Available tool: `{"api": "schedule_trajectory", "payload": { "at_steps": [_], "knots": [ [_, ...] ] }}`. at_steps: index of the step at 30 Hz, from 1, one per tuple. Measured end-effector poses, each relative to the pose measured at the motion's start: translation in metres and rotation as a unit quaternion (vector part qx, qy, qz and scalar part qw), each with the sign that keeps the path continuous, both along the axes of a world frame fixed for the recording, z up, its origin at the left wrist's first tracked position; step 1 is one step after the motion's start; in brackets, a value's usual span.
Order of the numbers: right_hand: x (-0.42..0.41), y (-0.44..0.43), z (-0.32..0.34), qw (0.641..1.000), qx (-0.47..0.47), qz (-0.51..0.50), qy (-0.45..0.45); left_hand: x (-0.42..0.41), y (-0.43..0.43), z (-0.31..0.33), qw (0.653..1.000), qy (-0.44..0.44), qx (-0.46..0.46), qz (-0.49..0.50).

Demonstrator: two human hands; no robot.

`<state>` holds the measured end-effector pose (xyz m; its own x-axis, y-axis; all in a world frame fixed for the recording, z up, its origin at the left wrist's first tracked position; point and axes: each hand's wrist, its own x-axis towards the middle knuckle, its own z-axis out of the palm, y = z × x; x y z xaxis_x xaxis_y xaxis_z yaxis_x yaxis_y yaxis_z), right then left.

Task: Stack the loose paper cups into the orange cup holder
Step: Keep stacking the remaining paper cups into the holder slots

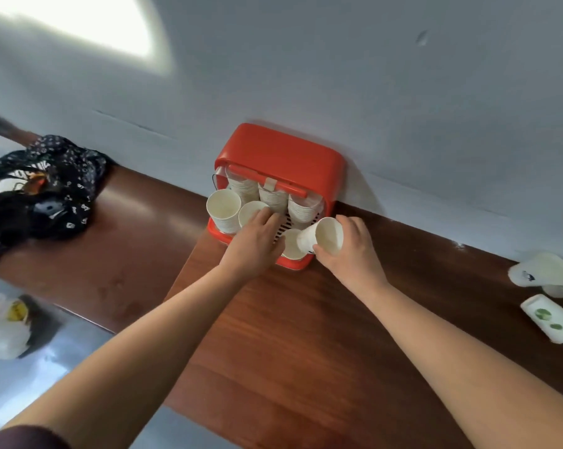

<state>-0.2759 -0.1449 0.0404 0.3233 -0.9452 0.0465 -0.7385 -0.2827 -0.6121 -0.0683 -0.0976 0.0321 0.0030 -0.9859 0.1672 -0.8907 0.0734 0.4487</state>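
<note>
Obs.: cup in hand at the front-right corner of the orange cup holder [280, 150], not yet seated.

Your right hand [348, 251] grips one paper cup [322, 236]: thumb under its near side, fingers curled round the far side, mouth tilted up towards you. Its base hangs just over the front-right stack [290, 246], touching or nearly so; cannot tell which. Your left hand [254, 244] lies with fingers stretched and gripping nothing, their tips against the middle cup [252, 212]. Judgement: bring the held cup upright first, centre its base over the stack's mouth, then lower it straight. Keep the grip light so the rim stays round. Use the left hand to steady the neighbouring cups. More loose cups [539, 270] lie well apart, at the table's [273, 335] right end.
</note>
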Motion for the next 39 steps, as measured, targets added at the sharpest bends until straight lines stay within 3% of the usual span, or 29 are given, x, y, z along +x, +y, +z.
{"api": "schedule_trajectory", "payload": {
  "at_steps": [3, 7, 17, 32, 36, 39],
  "knots": [
    [0.017, 0.011, -0.001, 0.998, -0.024, 0.057, -0.009, 0.029, 0.001, 0.001, 0.998, -0.025, -0.04, 0.052],
    [0.035, 0.013, -0.011, 0.995, -0.045, 0.087, 0.015, 0.053, -0.002, -0.009, 0.995, -0.012, 0.081, 0.062],
    [0.057, -0.007, -0.048, 0.986, 0.072, 0.111, 0.098, 0.06, -0.018, -0.019, 0.992, -0.09, 0.074, 0.056],
    [0.063, 0.004, -0.053, 0.996, 0.04, 0.029, 0.078, 0.065, -0.011, -0.016, 0.995, -0.063, 0.066, 0.039],
    [0.025, 0.017, -0.037, 0.997, 0.026, -0.003, 0.078, 0.045, 0.0, -0.003, 0.998, -0.008, 0.004, 0.06],
    [-0.03, 0.026, -0.031, 0.994, 0.034, -0.034, 0.096, 0.009, 0.008, 0.003, 1.0, -0.002, 0.028, 0.001]
  ]
}}
